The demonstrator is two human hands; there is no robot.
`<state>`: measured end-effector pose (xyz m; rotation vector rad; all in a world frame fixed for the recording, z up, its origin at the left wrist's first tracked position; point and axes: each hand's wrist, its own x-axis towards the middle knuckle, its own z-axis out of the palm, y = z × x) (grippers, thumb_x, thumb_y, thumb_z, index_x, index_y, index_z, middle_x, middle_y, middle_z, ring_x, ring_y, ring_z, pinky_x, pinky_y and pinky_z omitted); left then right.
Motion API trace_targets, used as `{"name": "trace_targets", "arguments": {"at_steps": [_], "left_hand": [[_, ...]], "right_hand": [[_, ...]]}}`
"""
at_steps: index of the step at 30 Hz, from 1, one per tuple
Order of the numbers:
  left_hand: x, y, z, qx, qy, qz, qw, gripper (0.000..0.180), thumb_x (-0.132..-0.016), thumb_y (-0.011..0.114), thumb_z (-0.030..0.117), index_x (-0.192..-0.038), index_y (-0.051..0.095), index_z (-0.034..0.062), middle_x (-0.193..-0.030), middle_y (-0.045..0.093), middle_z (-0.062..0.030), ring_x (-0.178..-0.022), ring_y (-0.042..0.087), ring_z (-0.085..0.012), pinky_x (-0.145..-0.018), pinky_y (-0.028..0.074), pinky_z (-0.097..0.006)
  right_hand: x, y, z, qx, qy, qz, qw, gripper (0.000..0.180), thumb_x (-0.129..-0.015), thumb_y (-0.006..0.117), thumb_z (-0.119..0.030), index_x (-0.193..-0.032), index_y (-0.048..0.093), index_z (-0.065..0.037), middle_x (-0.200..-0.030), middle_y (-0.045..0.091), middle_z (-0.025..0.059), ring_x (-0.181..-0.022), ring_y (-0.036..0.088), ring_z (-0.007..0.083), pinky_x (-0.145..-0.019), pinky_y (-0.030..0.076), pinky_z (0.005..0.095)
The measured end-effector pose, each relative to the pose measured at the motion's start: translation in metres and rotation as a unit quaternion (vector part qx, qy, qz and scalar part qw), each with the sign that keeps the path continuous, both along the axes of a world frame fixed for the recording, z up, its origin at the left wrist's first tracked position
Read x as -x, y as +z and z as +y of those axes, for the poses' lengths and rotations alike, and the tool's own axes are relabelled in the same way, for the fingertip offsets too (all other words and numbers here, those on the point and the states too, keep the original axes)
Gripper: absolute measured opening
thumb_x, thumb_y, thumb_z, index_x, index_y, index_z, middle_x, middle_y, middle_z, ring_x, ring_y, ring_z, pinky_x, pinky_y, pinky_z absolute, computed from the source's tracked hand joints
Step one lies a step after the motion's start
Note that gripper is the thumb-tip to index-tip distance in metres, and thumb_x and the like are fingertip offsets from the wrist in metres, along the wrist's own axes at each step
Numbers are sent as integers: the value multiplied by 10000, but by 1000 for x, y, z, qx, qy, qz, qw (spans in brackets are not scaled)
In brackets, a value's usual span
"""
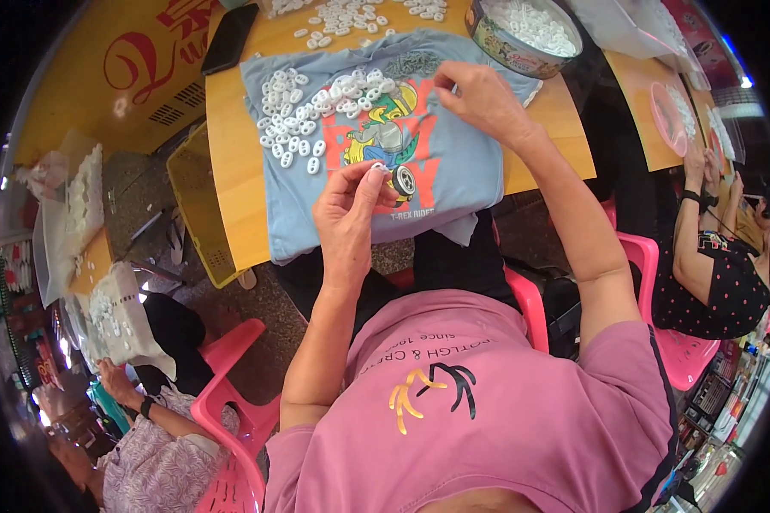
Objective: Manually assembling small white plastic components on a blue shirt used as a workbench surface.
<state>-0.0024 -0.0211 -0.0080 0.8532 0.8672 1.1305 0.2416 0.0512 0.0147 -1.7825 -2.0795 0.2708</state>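
My left hand [346,212] is raised over the printed front of a grey-blue T-shirt [295,218] spread on the table. Its thumb and forefinger pinch a small white plastic piece [379,168]. My right hand [485,101] is over the shirt's right part, fingers curled and tips together; anything between them is too small to make out. Just left of those fingertips lies a heap of tiny grey metal bits [409,64], perhaps springs. Loose white oval pieces with two holes [284,128] are scattered on the shirt's left side, and a denser pile [351,92] sits at its middle.
A round tin [526,38] full of white pieces stands at the back right. More white pieces [342,15] and a black phone [230,38] lie on the table [231,184]. Co-workers' hands work at left [118,382] and right [695,167]. Pink chairs [231,363] stand close by.
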Motion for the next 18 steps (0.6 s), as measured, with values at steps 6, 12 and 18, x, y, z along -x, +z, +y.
{"name": "trace_targets", "arguments": {"at_steps": [6, 12, 18], "left_hand": [[0, -1, -3, 5, -13, -4, 1000, 204, -947, 639, 131, -1069, 626, -32, -908, 670, -90, -749, 642, -116, -686, 554, -274], [1, -2, -7, 1, -19, -5, 1000, 186, -947, 641, 138, -1072, 634, 0, -934, 673, -77, -755, 643, -120, -694, 537, -273], [4, -3, -9, -8, -17, -4, 1000, 177, -951, 633, 134, -1065, 636, -2, -942, 669, -72, -766, 634, -117, -710, 531, -270]], "right_hand": [[-5, -7, -3, -50, 24, -11, 998, 157, -857, 621, -162, -961, 681, -60, -951, 678, 113, -894, 646, 320, -771, 511, 405], [3, -9, 1, -38, 34, -80, 995, 146, -849, 626, -185, -932, 692, -85, -936, 675, 90, -897, 647, 311, -761, 513, 415], [7, 0, 13, 8, 56, -81, 995, 124, -828, 610, -175, -883, 683, -90, -916, 679, 105, -880, 647, 334, -753, 513, 439]]}}
